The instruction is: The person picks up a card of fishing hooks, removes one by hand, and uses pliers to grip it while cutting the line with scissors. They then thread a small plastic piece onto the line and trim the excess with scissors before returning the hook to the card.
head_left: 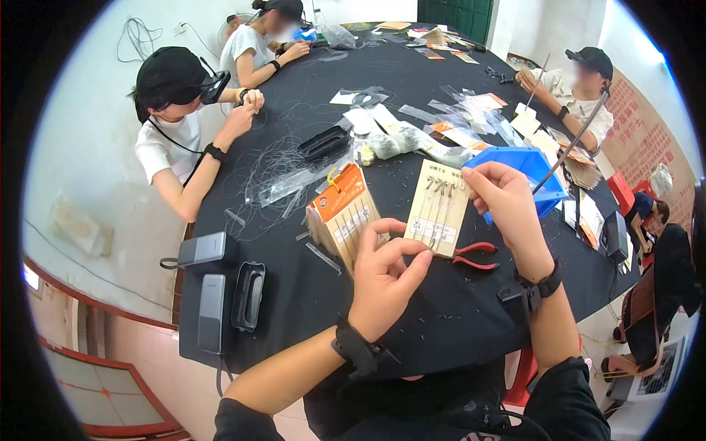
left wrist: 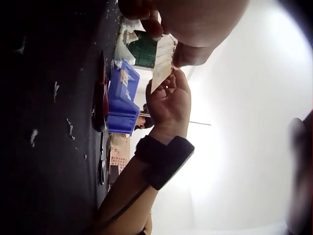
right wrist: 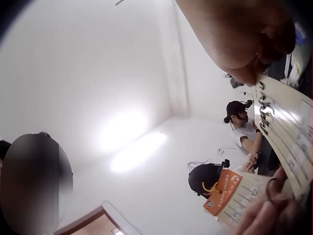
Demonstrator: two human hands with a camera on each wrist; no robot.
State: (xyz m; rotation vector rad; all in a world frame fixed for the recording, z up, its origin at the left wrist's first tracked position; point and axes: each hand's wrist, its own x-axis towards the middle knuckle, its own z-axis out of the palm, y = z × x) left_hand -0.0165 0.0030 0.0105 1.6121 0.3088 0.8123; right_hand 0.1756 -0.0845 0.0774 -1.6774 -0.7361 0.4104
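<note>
A cream card (head_left: 450, 192) carrying a row of hooks and thin lines is held up between both hands in the head view. My left hand (head_left: 384, 283) pinches its lower end. The thumb and index finger of my right hand (head_left: 507, 206) pinch its upper right corner. In the right wrist view the card (right wrist: 286, 117) looks slightly bent, its dark hooks near the right hand (right wrist: 239, 36), the left hand (right wrist: 274, 215) at the other end. Left of it in the head view lies an orange-topped stack of cards (head_left: 340, 197) with a yellow tie.
Red-handled pliers (head_left: 476, 256) lie beside the card, with a blue bin (head_left: 518, 158) behind. A black case (head_left: 323, 143), tangled line and plastic sleeves (head_left: 290, 185) cover the middle. Power banks (head_left: 212, 312) and a black tray (head_left: 249, 296) are left. Several people sit around the table.
</note>
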